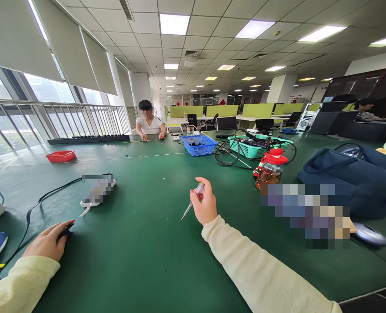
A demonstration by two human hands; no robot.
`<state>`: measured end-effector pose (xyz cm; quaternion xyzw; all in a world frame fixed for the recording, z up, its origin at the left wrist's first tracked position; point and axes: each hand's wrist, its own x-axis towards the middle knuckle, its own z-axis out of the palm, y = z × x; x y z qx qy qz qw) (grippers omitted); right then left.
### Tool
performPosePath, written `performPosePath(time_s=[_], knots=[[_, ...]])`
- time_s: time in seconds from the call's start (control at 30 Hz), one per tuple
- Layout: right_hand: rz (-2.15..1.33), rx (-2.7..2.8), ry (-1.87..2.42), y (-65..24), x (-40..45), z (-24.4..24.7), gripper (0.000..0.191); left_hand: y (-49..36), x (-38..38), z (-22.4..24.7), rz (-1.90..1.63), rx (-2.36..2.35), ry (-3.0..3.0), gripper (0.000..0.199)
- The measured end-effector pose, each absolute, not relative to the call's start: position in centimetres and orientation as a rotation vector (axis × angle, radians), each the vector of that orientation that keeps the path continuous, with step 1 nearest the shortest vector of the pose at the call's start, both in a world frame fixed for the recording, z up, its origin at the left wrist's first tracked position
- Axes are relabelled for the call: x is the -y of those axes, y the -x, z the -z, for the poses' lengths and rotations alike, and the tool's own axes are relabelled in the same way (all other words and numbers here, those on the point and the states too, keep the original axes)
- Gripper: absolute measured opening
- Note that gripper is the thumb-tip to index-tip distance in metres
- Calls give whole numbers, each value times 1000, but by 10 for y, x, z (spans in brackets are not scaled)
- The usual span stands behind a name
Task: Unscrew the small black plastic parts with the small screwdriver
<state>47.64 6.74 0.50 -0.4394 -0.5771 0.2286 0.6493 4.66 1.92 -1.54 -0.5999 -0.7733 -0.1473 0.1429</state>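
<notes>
Between the thumb and fingers of my right hand [206, 203] is a small screwdriver [199, 188] with a clear, purplish handle. Its metal shaft slants down to the left, the tip apparently above the green tabletop [131, 243]. My left hand [47, 241] rests low at the left of the table, closed on a small black piece [65, 231]; its exact kind is unclear, as the fingers cover part of it. Just beyond that hand lies a white-edged device [98, 191], blurred over, with a dark cord [54, 189] running from it.
A red tray [61, 157] stands far left. Toward the back are a blue basket [199, 150] and a green basket [250, 150] with tangled cables. A red-lidded jar [271, 167] and a navy bag [346, 174] occupy the right. Another person [151, 124] sits across the table.
</notes>
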Motion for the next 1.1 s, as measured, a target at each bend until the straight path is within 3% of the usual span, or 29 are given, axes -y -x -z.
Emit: performPosePath(time_s=[0.57,1.1], knots=[[-578,1313,1007,-476,-67,-2,35,-40,-29,31,556,2195,1755,37],[-599,1301,1019,-475,-67,-1,34,-41,-26,25,543,2226,1747,48]])
